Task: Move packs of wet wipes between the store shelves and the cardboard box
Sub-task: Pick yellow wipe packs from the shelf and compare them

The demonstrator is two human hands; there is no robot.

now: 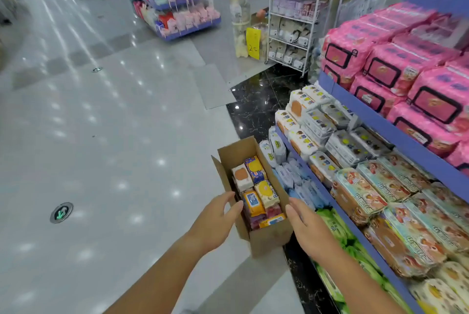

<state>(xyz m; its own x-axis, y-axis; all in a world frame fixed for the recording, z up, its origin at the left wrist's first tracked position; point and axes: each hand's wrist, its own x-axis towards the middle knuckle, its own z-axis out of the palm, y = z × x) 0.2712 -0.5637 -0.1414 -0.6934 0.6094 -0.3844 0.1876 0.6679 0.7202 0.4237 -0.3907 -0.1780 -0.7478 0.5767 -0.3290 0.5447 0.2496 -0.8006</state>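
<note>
An open cardboard box (234, 153) stands on the floor beside the shelves, filled with several wet wipe packs (256, 190) in orange, yellow, blue and pink. My left hand (215, 219) reaches to the box's left wall with straight fingers and holds nothing. My right hand (308, 227) is at the box's right near corner, fingers straight, also holding nothing. Whether either hand touches the cardboard I cannot tell. The purple shelves (380, 115) on the right carry many wipe packs: pink ones (396, 67) on top, white and patterned ones (355, 186) below.
Blue packs (297, 181) and green packs (337, 230) lie on the lowest shelf right next to the box. A white wire rack (291, 21) and a tall clear display with a yellow sign (253, 43) stand further back. Glossy floor spreads to the left.
</note>
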